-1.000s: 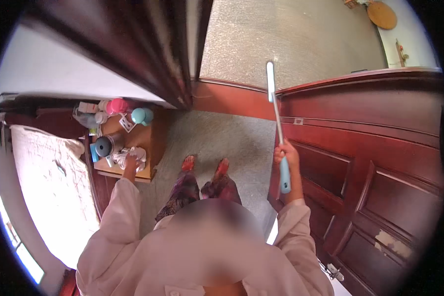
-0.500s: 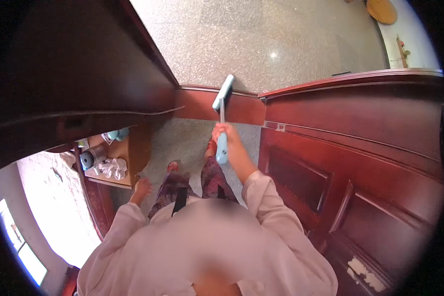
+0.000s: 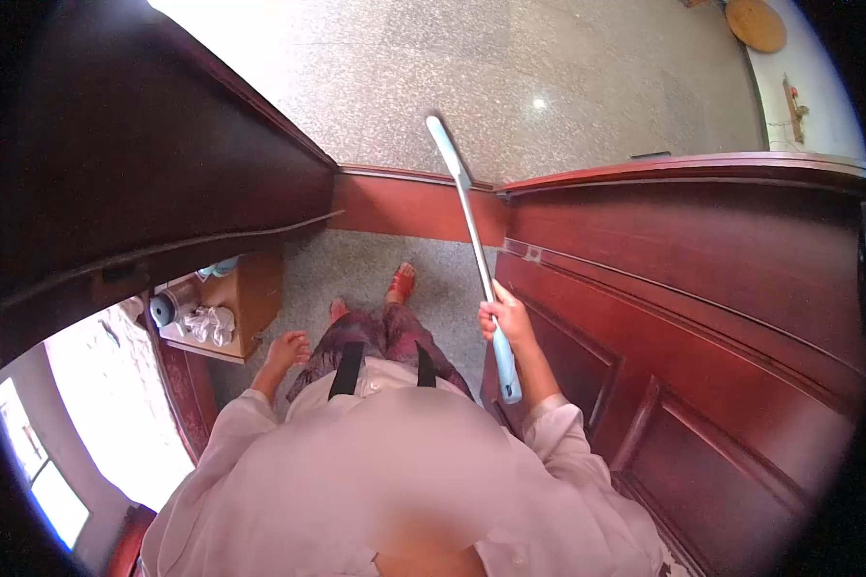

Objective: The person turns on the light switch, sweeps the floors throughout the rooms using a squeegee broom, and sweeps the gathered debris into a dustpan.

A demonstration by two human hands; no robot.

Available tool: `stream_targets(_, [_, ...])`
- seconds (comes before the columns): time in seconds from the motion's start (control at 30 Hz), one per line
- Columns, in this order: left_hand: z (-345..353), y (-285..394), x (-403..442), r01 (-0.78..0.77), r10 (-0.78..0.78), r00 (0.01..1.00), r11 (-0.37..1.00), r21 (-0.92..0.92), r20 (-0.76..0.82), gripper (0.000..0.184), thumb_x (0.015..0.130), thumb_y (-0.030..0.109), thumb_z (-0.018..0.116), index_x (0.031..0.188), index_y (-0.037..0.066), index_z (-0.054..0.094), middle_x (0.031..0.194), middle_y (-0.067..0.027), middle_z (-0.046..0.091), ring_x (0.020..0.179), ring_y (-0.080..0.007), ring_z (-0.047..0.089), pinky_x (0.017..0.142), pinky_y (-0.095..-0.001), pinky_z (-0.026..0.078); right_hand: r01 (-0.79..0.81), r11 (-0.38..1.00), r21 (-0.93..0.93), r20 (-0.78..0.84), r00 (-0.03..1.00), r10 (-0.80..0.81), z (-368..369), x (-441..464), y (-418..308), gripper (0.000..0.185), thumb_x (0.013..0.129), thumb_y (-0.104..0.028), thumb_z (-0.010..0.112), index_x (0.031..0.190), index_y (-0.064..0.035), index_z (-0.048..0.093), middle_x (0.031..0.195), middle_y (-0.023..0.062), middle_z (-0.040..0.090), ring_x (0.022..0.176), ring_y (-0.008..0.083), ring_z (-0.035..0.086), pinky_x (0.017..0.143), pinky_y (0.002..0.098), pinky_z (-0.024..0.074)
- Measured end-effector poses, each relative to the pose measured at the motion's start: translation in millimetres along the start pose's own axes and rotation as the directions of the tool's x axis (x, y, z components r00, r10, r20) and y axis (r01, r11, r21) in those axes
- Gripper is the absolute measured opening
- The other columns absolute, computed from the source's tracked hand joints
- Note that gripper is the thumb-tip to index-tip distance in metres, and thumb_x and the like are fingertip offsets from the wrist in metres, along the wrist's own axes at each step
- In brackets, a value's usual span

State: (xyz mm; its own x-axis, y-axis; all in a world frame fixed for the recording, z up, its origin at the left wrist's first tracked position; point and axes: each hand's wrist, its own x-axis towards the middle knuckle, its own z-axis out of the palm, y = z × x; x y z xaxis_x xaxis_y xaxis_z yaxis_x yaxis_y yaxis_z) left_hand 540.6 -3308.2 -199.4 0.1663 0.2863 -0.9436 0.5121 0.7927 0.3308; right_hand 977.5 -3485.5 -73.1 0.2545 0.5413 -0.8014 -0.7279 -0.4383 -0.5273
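Note:
My right hand [image 3: 508, 319] is wrapped round the light blue handle of a long brush [image 3: 473, 231] with a metal shaft. The brush's pale blue head points forward, over the raised red door sill [image 3: 409, 210] and the speckled floor beyond. On the left, my left hand [image 3: 287, 350] hangs in the air beside my trouser leg, fingers apart and slightly bent, holding nothing. A wooden cabinet [image 3: 262, 298] stands a little beyond it, with a crumpled white cloth [image 3: 210, 325] and a metal cup [image 3: 164, 308] on top.
A dark door leaf [image 3: 154, 144] stands at the left. The red panelled door [image 3: 683, 288] fills the right side. Past the sill lies speckled flooring [image 3: 548, 67], with a round wooden disc [image 3: 755, 24] at the far right. A bright bed [image 3: 115, 404] is at the left.
My left hand has left the white cloth and come back beside my leg. The brush swung left, then its handle moved back right. I have stepped toward the sill.

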Motion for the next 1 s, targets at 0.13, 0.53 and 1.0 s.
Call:
stream_targets(0.13, [0.1,6.9,-5.5,-0.053,0.047,0.998,0.990,0.130,0.050,0.026,0.082,0.015,0.051,0.105,0.005,0.051,0.084,-0.0063,0.057,0.061,-0.0131,0.056,0.055,-0.0237,0.048,-0.154,0.985,-0.084,-0.224,0.966,0.132,-23.1,20.3,23.8,0.051,0.074,0.000,0.049,0.120,-0.0026,0.029,0.054,0.0050,0.042,0.038,0.0137,0.043,0.033,0.0310,0.0389])
stream_targets(0.53, [112.8,302.2,-223.1,-0.634,0.524,0.363,0.745,-0.209,0.770,0.041,0.084,0.027,0.050,0.113,-0.001,0.046,0.097,-0.0122,0.056,0.089,-0.0201,0.053,0.080,-0.0324,0.040,-0.252,0.855,0.453,0.240,0.958,0.156,48.7,86.7,10.8,0.014,0.082,-0.008,0.046,0.073,-0.0051,0.035,0.053,-0.0006,0.036,0.041,0.0077,0.037,0.035,0.0245,0.0321])
stream_targets(1.0, [104.5,367.9,-331.0,-0.355,0.527,-0.727,0.262,-0.897,0.441,0.044,0.080,0.034,0.055,0.112,0.005,0.050,0.102,-0.0096,0.056,0.079,-0.0212,0.058,0.060,-0.0273,0.046,-0.631,0.511,0.583,0.566,0.767,0.302,153.4,112.7,-4.1,0.023,0.087,-0.017,0.037,0.067,-0.0066,0.037,0.050,-0.0036,0.033,0.038,0.0044,0.033,0.034,0.0177,0.0296])
